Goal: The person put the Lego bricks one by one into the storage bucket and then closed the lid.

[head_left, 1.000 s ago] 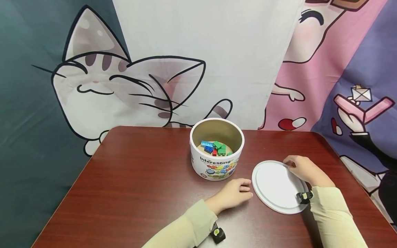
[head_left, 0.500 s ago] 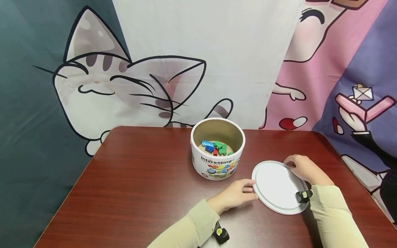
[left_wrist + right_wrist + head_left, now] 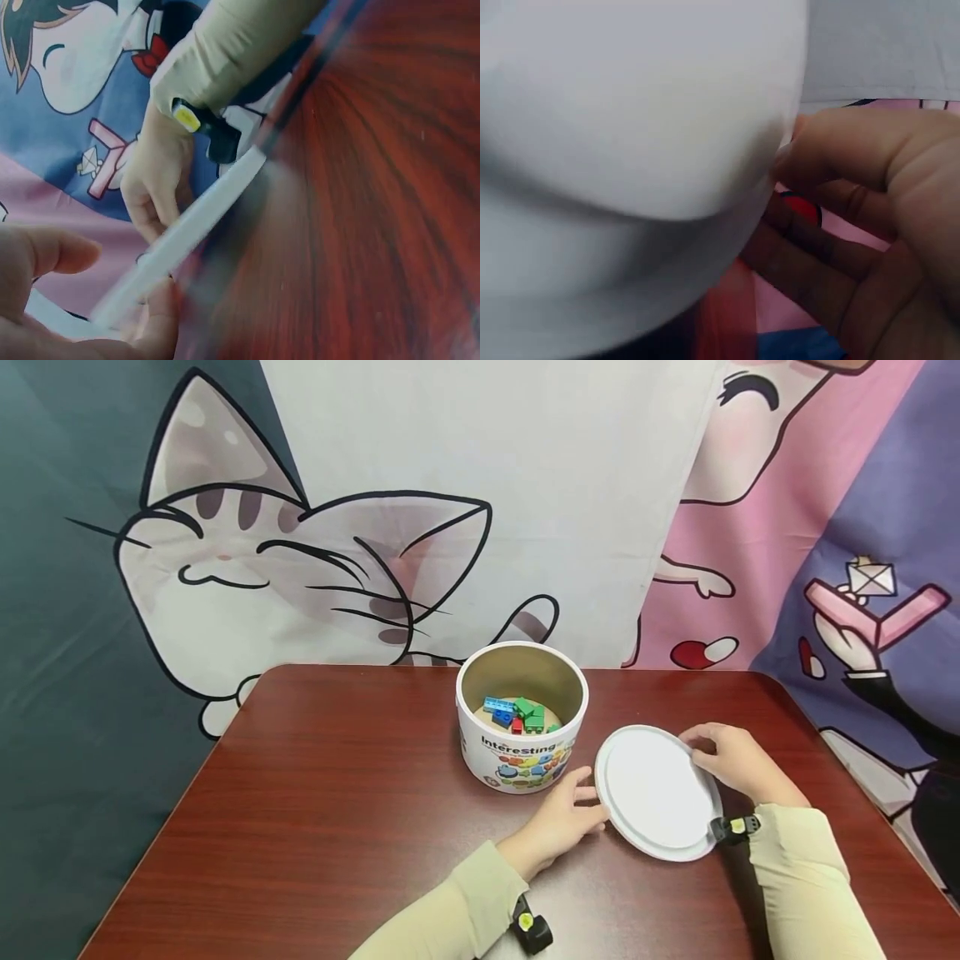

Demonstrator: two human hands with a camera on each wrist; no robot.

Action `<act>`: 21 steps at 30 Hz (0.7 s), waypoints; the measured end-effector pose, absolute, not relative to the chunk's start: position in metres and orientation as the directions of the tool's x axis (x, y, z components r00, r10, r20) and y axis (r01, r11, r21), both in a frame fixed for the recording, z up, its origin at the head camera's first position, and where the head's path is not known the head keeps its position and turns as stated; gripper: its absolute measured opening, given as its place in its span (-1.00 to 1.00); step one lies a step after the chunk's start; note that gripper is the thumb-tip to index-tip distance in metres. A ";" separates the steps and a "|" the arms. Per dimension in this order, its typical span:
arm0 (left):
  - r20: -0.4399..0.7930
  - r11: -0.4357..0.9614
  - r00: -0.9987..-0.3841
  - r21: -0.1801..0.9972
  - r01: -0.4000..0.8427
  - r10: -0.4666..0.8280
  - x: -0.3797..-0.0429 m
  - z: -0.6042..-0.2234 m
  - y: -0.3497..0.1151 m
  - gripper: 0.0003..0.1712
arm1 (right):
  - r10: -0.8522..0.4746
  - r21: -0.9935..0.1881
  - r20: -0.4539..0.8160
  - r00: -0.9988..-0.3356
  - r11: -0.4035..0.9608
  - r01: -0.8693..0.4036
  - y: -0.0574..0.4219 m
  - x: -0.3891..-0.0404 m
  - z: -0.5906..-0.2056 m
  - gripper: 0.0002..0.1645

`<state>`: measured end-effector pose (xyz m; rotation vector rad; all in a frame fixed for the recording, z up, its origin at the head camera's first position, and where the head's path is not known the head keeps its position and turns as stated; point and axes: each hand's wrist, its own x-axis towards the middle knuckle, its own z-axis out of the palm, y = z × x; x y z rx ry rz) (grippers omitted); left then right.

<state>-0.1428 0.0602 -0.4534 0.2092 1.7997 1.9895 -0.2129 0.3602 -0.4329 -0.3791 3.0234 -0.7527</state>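
A round white lid (image 3: 660, 793) is raised above the table, tilted. On its far right side, my right hand (image 3: 738, 764) pinches the rim between thumb and fingers, as the right wrist view shows with the hand (image 3: 885, 210) at the lid (image 3: 630, 135). My left hand (image 3: 555, 822) is at the lid's left edge. From the left wrist, fingertips of that hand (image 3: 45, 292) touch the lid (image 3: 187, 225) at its near end, while another digit stands apart from it. Left of the lid is a white printed tub (image 3: 521, 760) without its cover, holding several blue, green and red building bricks (image 3: 521, 714).
The brown wooden table (image 3: 315, 810) extends left and in front of the tub. A cartoon-printed cloth (image 3: 585, 485) hangs behind its far edge. Small black cameras sit on the left wrist (image 3: 531, 928) and the right wrist (image 3: 735, 828).
The lid has come up off the table and shifted a little left, with my right hand pinching it. My left hand has moved up and its fingers now meet the lid's edge.
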 end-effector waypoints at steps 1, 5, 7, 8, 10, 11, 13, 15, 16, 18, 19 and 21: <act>-0.175 -0.088 -0.890 0.969 -0.232 0.422 -0.142 -0.452 0.060 -0.33 | -0.220 -0.477 0.069 -0.973 0.850 -0.226 0.359 -0.211 -0.432 -0.71; -0.078 -0.231 -0.892 0.952 -0.199 0.444 -0.139 -0.443 0.059 -0.56 | -0.176 -0.525 0.167 -0.970 0.817 -0.238 0.350 -0.206 -0.424 -0.70; -0.017 -0.289 -0.890 0.943 -0.166 0.455 -0.138 -0.437 0.057 -0.61 | -0.150 -0.542 0.233 -0.961 0.800 -0.257 0.344 -0.204 -0.419 -0.71; 0.018 -0.304 -0.885 0.942 -0.141 0.465 -0.138 -0.433 0.055 -0.61 | -0.137 -0.554 0.268 -0.954 0.788 -0.269 0.341 -0.203 -0.416 -0.71; 0.085 -0.306 -0.870 0.949 -0.079 0.485 -0.136 -0.426 0.051 -0.59 | -0.106 -0.579 0.331 -0.938 0.762 -0.290 0.335 -0.201 -0.411 -0.73; 0.121 -0.291 -0.862 0.956 -0.032 0.493 -0.135 -0.421 0.049 -0.59 | -0.092 -0.591 0.362 -0.927 0.746 -0.305 0.332 -0.200 -0.408 -0.74; 0.194 -0.247 -0.841 0.966 0.074 0.505 -0.134 -0.414 0.044 -0.57 | -0.069 -0.620 0.418 -0.906 0.707 -0.340 0.327 -0.198 -0.402 -0.75; 0.262 -0.204 -0.815 0.962 0.180 0.517 -0.132 -0.407 0.040 -0.56 | -0.046 -0.655 0.460 -0.887 0.657 -0.373 0.321 -0.198 -0.396 -0.75; 0.293 -0.198 -0.798 0.955 0.221 0.526 -0.130 -0.403 0.039 -0.56 | -0.036 -0.674 0.481 -0.876 0.624 -0.396 0.318 -0.197 -0.392 -0.75; 0.351 -0.199 -0.762 0.936 0.289 0.544 -0.127 -0.397 0.036 -0.55 | -0.017 -0.710 0.514 -0.858 0.552 -0.436 0.313 -0.196 -0.386 -0.75; 0.378 -0.199 -0.741 0.925 0.322 0.555 -0.125 -0.394 0.035 -0.55 | -0.011 -0.729 0.525 -0.851 0.509 -0.457 0.310 -0.196 -0.383 -0.75; 0.459 -0.137 -0.682 0.871 0.472 0.569 -0.122 -0.388 0.032 -0.55 | -0.002 -0.775 0.544 -0.839 0.382 -0.503 0.306 -0.194 -0.376 -0.75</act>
